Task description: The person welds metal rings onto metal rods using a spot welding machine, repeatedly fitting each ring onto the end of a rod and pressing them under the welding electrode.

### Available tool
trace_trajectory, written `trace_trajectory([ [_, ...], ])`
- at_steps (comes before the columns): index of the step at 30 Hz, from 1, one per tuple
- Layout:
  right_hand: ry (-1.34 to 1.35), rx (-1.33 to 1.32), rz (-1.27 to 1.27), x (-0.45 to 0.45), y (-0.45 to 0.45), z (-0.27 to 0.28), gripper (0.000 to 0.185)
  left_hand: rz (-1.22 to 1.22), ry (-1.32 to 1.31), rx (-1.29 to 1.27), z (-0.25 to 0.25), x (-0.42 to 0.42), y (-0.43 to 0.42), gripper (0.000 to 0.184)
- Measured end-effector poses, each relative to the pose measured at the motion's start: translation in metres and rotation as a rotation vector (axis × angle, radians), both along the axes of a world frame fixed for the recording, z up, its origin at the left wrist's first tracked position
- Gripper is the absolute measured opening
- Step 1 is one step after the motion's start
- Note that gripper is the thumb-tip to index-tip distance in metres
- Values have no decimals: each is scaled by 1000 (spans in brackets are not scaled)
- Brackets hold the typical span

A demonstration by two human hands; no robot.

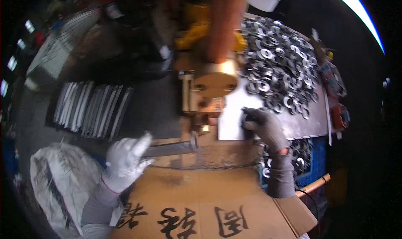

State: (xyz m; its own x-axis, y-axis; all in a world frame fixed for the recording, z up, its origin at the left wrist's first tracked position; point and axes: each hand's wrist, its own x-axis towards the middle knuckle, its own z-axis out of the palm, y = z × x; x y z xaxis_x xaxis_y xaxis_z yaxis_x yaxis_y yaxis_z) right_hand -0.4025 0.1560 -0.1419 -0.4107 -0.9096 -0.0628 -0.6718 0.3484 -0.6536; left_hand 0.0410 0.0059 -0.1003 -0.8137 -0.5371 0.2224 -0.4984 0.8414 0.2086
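My left hand (127, 157), in a pale glove, is closed round one end of a dark metal bar (171, 148). A metal ring (194, 141) sits at the bar's far end, just below the machine head (215, 77); whether the two are joined I cannot tell. My right hand (266, 128), in a grey glove with dark fingertips, is over the right edge of a white sheet (234, 105). Its thumb and forefinger are apart, with nothing visible between them. Near it, to the upper right, lies a heap of metal rings (280, 63).
Several flat metal bars (90, 109) lie in a row at left. A white sack (63, 180) stands below them. Cardboard with black writing (201, 197) covers the near side. A blue crate (318, 155) with more rings is at right, by a wooden stick (314, 184).
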Motion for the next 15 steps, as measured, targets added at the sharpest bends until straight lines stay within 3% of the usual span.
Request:
trace_trajectory([
  [2,-77,-23,7,0,3,-1,52,376,139,-61,-17,87,11,67],
  [3,-90,-55,8,0,5,-4,53,738,479,8,-13,112,16,55],
  [4,-47,-59,22,-2,6,-7,54,1045,346,-147,32,129,20,53],
  [5,4,-67,30,-1,5,-8,54,1155,372,-448,19,196,9,55],
  [6,29,-24,25,3,4,-1,58,1134,346,-561,28,240,4,58],
  [7,27,-31,36,5,1,2,58,1091,526,-392,42,247,6,57],
  [8,72,-19,39,8,0,4,59,1075,572,-397,41,238,9,56],
  [11,167,34,57,7,-7,1,62,853,554,-293,-19,196,-6,48],
  [13,195,49,51,9,-8,0,63,662,84,-351,7,107,-16,40],
  [15,186,43,51,8,-6,-2,63,413,-21,-481,-25,70,-54,26],
])
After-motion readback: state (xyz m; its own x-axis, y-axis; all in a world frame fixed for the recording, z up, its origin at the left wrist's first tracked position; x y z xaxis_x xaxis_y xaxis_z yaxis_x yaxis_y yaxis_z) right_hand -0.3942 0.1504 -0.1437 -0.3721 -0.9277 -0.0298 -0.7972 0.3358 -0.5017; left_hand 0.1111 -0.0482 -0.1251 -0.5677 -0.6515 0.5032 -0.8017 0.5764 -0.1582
